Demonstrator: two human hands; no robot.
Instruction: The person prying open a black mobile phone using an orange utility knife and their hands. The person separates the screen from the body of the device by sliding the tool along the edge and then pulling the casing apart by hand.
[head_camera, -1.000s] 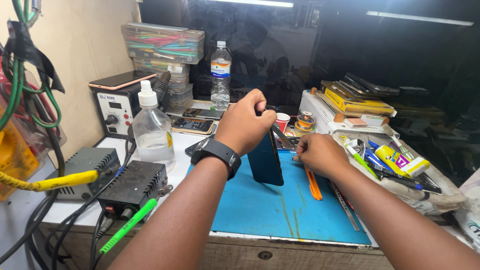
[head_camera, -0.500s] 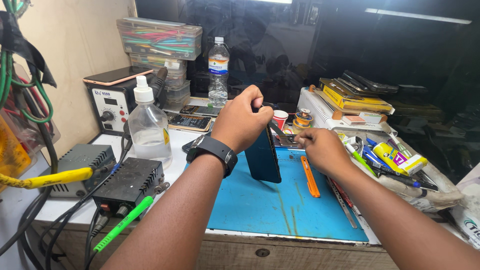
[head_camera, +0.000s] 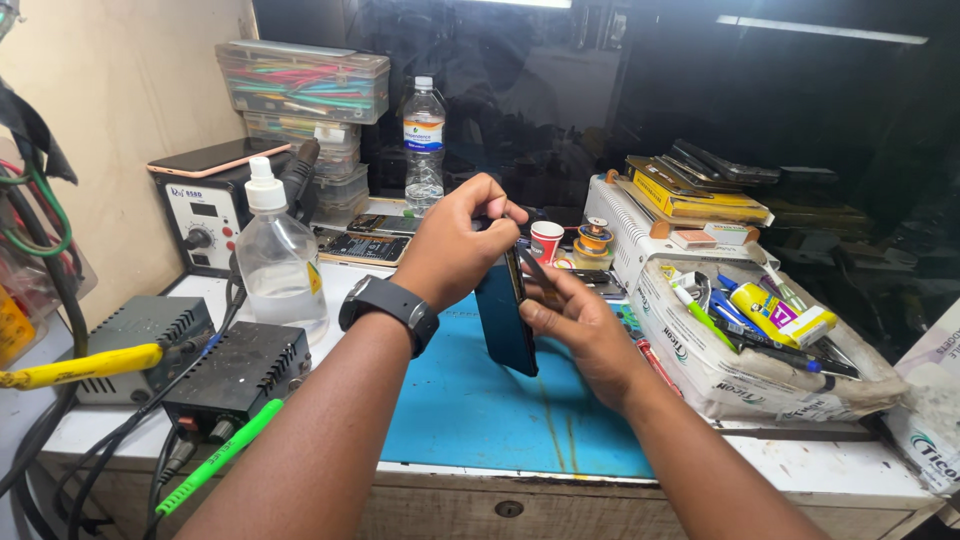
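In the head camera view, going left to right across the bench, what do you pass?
Yellow probe handle → clear spray bottle → left hand → dark phone held on edge → right hand → white bag of pens and tools.

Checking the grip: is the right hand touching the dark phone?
Touching. The head view shows the right hand cupping the upright phone, its fingers against the edge.

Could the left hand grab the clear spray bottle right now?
Probably not right away: the left hand is gripping the top of the dark phone. The spray bottle stands close on its left, with nothing between.
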